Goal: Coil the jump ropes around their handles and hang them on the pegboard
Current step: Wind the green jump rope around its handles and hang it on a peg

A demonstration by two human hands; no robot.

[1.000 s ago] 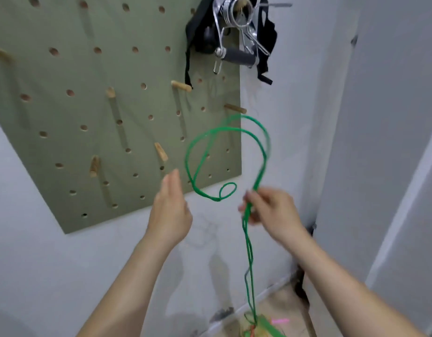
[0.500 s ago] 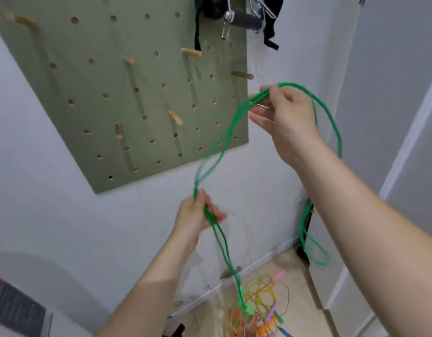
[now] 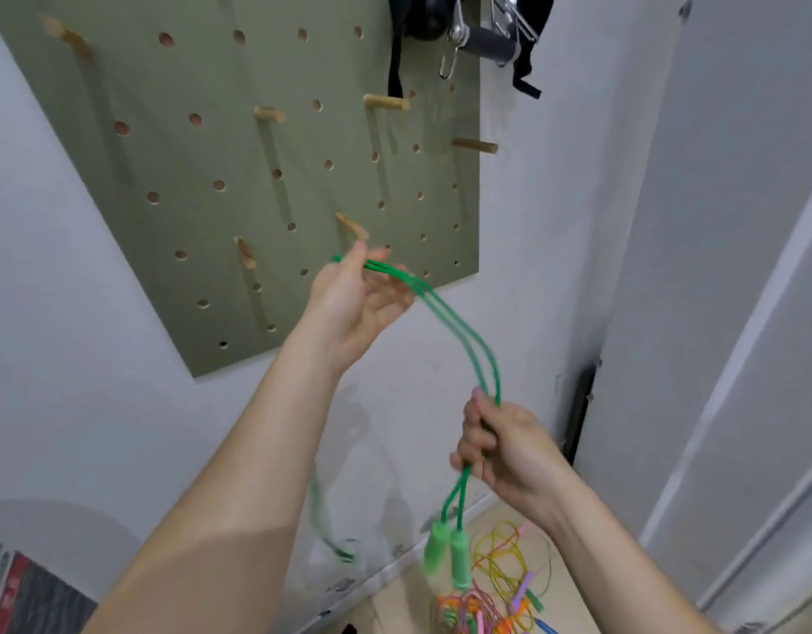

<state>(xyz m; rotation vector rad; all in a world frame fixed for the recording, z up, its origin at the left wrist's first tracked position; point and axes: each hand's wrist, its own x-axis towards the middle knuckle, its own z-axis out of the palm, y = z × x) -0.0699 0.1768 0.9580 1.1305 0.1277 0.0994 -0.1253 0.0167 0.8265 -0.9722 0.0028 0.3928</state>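
Observation:
A green jump rope (image 3: 454,322) runs doubled between my two hands. My left hand (image 3: 356,297) pinches the doubled cord just below the olive pegboard (image 3: 239,185), close to a wooden peg (image 3: 351,225). My right hand (image 3: 502,443) grips both strands lower down, fingers curled round them. Below that hand the two green handles (image 3: 447,558) hang side by side. A blurred loop of the same rope (image 3: 331,528) swings behind my left forearm.
Several wooden pegs stick out of the pegboard. A black strap and metal clips (image 3: 482,34) hang at its top right. A tangle of yellow, orange and pink jump ropes (image 3: 495,592) lies on the floor. A grey door (image 3: 715,267) stands to the right.
My hands have swapped heights: the left rose to the pegboard's lower edge, the right dropped from the peg area to waist height. The green handles have lifted off the floor pile.

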